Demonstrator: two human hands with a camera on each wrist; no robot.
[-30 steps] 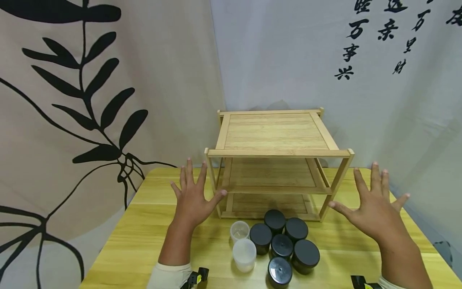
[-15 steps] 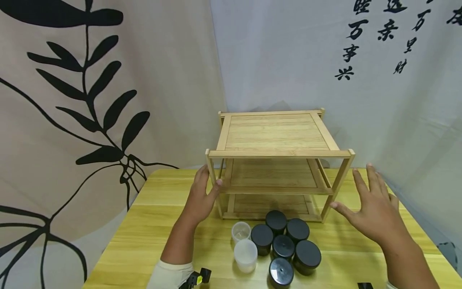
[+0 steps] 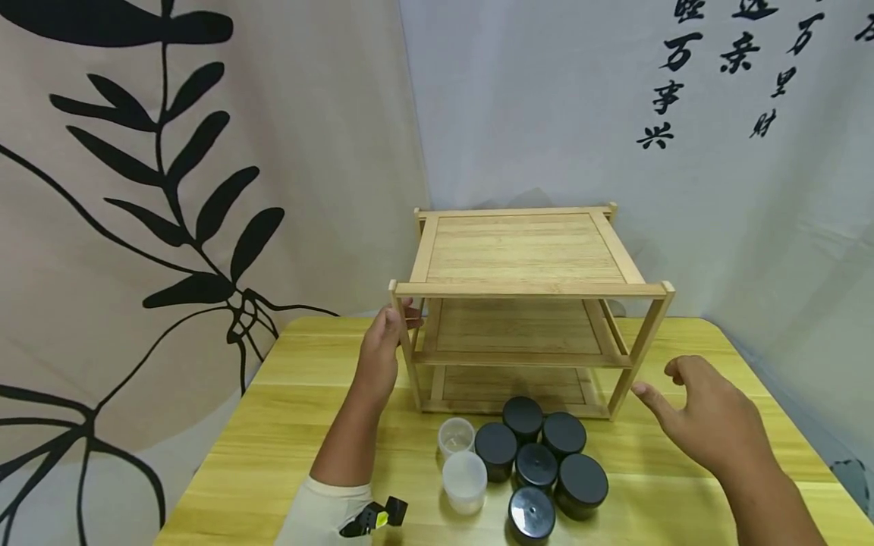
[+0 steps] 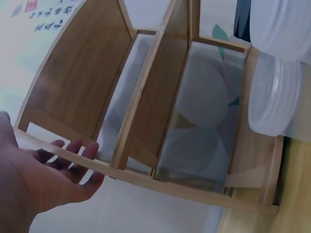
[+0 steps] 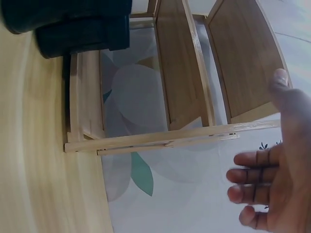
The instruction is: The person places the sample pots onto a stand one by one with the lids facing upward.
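Six black-lidded round jars (image 3: 539,462) wait low in the frame before the bare three-tier bamboo shelf (image 3: 522,258), whose front-left post the left hand (image 3: 384,349) grips while the right hand (image 3: 710,417) hovers loose-fingered just beside its right post, holding nothing.

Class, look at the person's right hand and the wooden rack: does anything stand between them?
Nothing visible does. The right hand hangs beside the wooden rack, near its front right post, with only bare table between. The black jars sit further left.

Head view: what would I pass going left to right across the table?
Left hand gripping the rack's front left post → wooden rack → right hand, off the rack's right side.
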